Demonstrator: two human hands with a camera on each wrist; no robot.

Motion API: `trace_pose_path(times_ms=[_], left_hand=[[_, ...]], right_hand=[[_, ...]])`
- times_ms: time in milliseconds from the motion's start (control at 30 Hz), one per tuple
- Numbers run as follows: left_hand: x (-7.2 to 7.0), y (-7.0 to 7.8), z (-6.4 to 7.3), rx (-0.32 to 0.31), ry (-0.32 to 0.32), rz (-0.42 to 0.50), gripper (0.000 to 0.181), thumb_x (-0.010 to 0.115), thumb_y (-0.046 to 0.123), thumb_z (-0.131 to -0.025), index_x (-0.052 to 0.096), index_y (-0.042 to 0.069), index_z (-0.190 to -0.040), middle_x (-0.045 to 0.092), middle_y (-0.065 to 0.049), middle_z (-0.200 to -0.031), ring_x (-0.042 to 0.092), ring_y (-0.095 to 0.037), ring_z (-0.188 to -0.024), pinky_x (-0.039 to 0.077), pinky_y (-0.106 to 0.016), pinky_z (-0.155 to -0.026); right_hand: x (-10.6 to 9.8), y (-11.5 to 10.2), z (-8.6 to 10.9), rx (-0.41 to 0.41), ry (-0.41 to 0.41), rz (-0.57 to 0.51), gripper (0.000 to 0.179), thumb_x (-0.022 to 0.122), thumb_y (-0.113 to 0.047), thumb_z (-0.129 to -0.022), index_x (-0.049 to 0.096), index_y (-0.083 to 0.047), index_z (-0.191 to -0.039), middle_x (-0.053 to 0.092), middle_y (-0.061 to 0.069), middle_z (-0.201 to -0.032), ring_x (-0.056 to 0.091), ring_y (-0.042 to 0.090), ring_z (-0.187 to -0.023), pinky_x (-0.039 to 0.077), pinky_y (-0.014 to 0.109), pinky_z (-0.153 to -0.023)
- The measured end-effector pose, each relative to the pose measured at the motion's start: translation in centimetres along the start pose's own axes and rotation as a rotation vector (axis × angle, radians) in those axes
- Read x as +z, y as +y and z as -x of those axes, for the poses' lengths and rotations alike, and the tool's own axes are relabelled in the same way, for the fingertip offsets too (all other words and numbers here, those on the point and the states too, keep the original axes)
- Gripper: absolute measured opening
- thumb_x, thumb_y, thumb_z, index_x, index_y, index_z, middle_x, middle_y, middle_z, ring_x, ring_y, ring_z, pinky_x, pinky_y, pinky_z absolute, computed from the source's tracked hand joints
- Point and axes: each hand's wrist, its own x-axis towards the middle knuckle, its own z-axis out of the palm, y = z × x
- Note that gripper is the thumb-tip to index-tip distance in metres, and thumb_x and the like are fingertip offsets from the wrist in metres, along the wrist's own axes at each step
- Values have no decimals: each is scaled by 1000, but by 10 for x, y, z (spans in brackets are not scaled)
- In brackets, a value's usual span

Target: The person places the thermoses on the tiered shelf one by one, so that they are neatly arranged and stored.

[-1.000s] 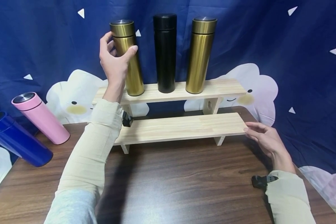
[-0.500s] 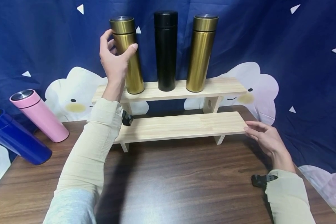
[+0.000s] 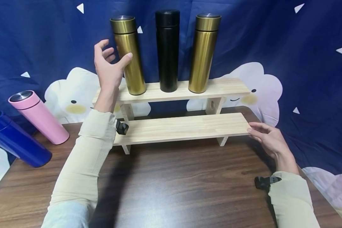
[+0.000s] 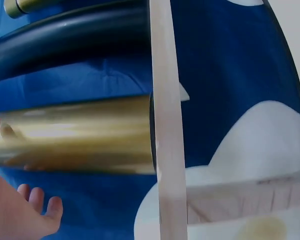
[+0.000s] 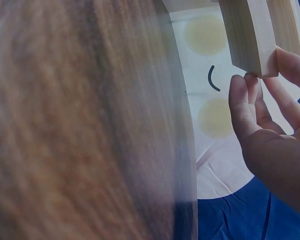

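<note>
In the head view my left hand [image 3: 109, 71] is beside the left gold thermos bottle [image 3: 131, 60], fingers spread and loosely bent, thumb in front of its body. The left wrist view shows a gap between the fingers and the gold bottle [image 4: 80, 137]. That bottle stands upright at the left of the upper shelf [image 3: 225, 86], in a row with a black bottle [image 3: 168, 57] and a second gold bottle [image 3: 204, 57]. My right hand [image 3: 272, 142] pinches the right end of the lower wooden shelf [image 3: 174, 128] between thumb and fingers.
A pink bottle [image 3: 41, 117] and a blue bottle [image 3: 18, 139] stand at the left of the brown table [image 3: 182, 183]. Behind the shelves hangs a dark blue curtain [image 3: 253, 38] with cloud prints. Each wrist carries a small black camera.
My left hand has let go of the left gold bottle and moved slightly left and down. The bottle stays standing on the upper shelf. My right hand keeps its hold on the lower shelf's end.
</note>
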Motion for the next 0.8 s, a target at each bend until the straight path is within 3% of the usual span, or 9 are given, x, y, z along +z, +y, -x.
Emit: trace_pose_path(times_ms=[333,633,800], left_hand=[[-24,-12,8,40,51,-48,56,83,23,-82,58,13,-131,60,-10,-129,56,-21,-116,46,-29,-92],[-45,-25,17,64,123,-11,25,81,21,-85,69,13,-105,63,-2,-109,57,-12,-98,42,-26,-87],[-57,-30,20,77,171,-31,19,81,23,-86,72,18,-102,65,2,-105,59,-11,-97,45,-26,-82]], right_hand=[[0,0,0,0,3,-6,23,73,3,-90,74,-16,-102,67,-4,-95,68,4,-84,54,18,-79],[0,-1,1,1,-4,-8,22,75,2,-89,74,-15,-103,68,-3,-96,68,5,-84,54,18,-78],[0,-1,0,-11,-12,-12,23,74,3,-89,74,-15,-103,68,-3,-95,69,5,-85,54,18,-79]])
